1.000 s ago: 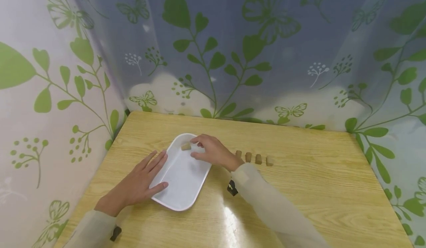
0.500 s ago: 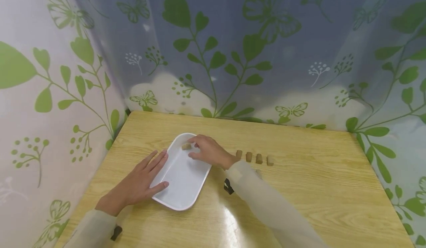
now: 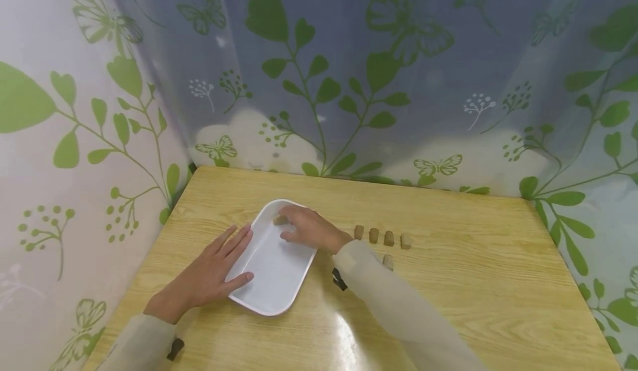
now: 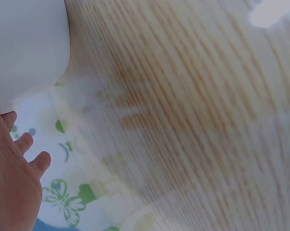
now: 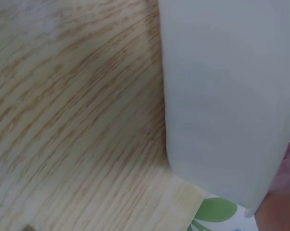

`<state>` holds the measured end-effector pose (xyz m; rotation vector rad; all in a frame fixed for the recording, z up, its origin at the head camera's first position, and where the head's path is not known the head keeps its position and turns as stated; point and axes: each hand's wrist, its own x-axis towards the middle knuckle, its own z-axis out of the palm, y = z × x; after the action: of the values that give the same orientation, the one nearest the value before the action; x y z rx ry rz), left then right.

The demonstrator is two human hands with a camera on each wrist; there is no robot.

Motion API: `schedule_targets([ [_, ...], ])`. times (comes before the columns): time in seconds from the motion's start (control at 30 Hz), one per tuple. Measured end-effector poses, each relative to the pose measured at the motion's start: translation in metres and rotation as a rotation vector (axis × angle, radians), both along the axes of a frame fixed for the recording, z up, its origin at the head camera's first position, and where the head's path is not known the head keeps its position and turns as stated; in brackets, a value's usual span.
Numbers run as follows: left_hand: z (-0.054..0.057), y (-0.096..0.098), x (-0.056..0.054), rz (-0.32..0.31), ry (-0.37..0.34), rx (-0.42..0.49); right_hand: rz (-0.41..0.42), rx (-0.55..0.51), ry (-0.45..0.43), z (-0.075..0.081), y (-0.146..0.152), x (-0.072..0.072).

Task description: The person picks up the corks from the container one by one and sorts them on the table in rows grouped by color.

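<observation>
A white rectangular tray (image 3: 271, 282) sits on the wooden table, and a small brown cork-like piece (image 3: 279, 221) lies inside near its far end. My left hand (image 3: 206, 274) rests on the tray's left rim, fingers straight and thumb reaching over the inside. Over the far right of the tray is my right hand (image 3: 314, 230); its fingertips are at the brown piece and partly cover it, while the thumb stands apart. Whether they touch it is hard to tell. In the right wrist view, the tray's outer wall (image 5: 227, 96) hides most of the hand.
Several similar brown pieces (image 3: 389, 238) stand in a row right of the tray. One more light piece (image 3: 388, 262) is closer, beside the right sleeve (image 3: 394, 299). Patterned curtains (image 3: 319, 83) edge the wooden table (image 3: 473, 260) at the back and sides.
My right hand has moved slightly left, its fingertips coming over the brown piece in the tray. The light piece beside the sleeve has come into view. My left hand stays on the rim.
</observation>
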<state>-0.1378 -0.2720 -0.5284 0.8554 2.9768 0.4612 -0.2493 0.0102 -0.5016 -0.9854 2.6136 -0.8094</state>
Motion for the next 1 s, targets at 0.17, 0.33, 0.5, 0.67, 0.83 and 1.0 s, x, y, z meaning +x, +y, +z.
schedule_targets([
  [0.17, -0.001, 0.000, 0.000, -0.001, 0.013, -0.004, 0.002, 0.067, 0.032, -0.001, -0.001, 0.000],
  [0.33, -0.001, 0.000, 0.000, -0.004, 0.014, 0.002, -0.001, 0.103, 0.045, -0.001, -0.003, 0.001],
  [0.5, 0.001, 0.000, 0.001, -0.004, 0.025, -0.002, -0.005, 0.153, 0.100, -0.003, -0.006, 0.000],
  [0.67, 0.002, 0.000, 0.001, -0.005, 0.018, -0.013, -0.002, 0.226, 0.204, -0.007, -0.009, 0.002],
  [0.83, 0.003, 0.001, 0.001, 0.001, 0.008, -0.013, -0.013, 0.229, 0.249, -0.010, -0.009, 0.003],
  [1.0, 0.002, 0.001, 0.000, -0.003, 0.012, -0.015, 0.004, 0.203, 0.298, -0.013, -0.008, 0.004],
])
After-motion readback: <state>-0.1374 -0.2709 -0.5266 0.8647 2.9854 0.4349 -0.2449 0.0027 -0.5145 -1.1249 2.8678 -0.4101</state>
